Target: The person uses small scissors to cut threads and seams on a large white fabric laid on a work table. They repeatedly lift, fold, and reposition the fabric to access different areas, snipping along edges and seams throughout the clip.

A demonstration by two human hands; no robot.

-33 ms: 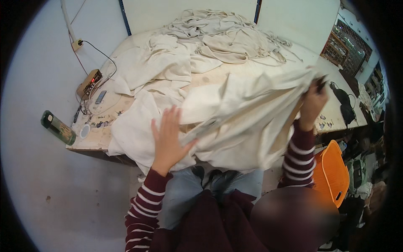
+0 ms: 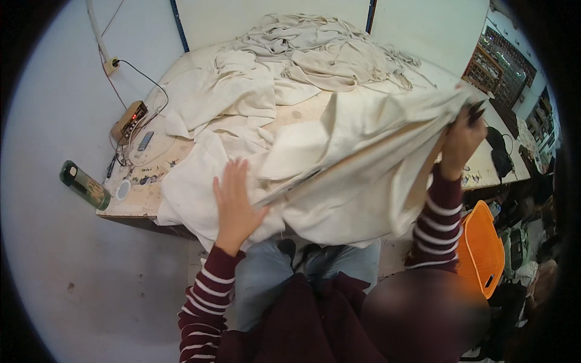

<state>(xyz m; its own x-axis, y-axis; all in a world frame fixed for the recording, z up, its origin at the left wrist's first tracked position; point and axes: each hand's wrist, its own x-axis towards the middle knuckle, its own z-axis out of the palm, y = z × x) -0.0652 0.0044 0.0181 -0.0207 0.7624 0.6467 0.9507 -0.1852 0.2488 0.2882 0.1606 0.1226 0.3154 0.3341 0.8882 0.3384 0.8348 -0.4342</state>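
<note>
A large piece of cream fabric (image 2: 357,193) lies across the near edge of the table, its right end lifted and pulled taut in folds. My right hand (image 2: 463,142) is closed on that raised end, up at the right. Out of the same fist pokes a dark, pointed object (image 2: 475,111), perhaps a small tool; its kind cannot be made out. Over the left part of the fabric, my left hand (image 2: 236,209) is open with fingers stretched. Whether its palm presses on the fabric is unclear.
More cream cloth (image 2: 327,57) is heaped at the back of the table (image 2: 296,113). At the left are a green bottle (image 2: 85,184), a remote control (image 2: 145,141) and a brown box with a red display (image 2: 129,121). An orange plastic chair or basket (image 2: 482,248) stands right.
My right hand has moved slightly right, drawing the fabric's raised end with it. My left hand has shifted a little left and down, still open.
</note>
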